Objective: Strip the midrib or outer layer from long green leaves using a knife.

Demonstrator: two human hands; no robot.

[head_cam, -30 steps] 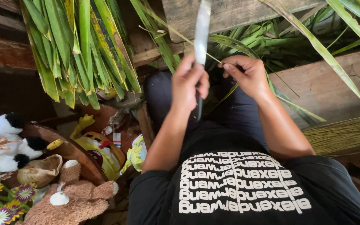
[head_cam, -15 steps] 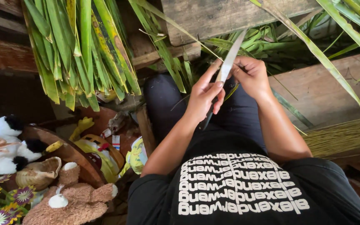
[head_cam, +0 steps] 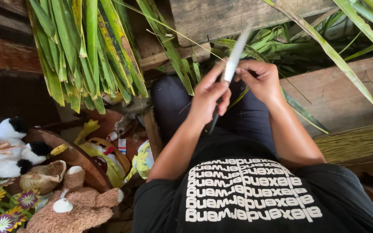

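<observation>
A dim wooden work space seen from above, with rough planks [head_cam: 238, 17] across the top and a worn board [head_cam: 346, 95] to the right. A thick bunch of long green palm leaves [head_cam: 83, 51] hangs down at upper left, and more loose leaves [head_cam: 307, 43] spread across the upper right. A seated person in a black shirt with white lettering [head_cam: 247, 190] and dark trousers fills the lower middle. At lower right lies a bundle of thin straw-coloured sticks [head_cam: 355, 142].

At lower left sits a heap of soft toys: a brown teddy bear [head_cam: 74, 207], a black and white plush animal [head_cam: 5, 146], and a yellow toy [head_cam: 104, 159], beside a large seashell [head_cam: 44, 177] and purple fabric flowers [head_cam: 1, 211].

Over the lap, the left hand [head_cam: 210, 95] is closed around the dark handle of a knife [head_cam: 234, 60], whose pale, blurred blade points up and away. The right hand [head_cam: 260, 80], just beside the blade, has its fingertips pinched on a narrow green leaf strip [head_cam: 242, 95] that runs down between both hands.
</observation>
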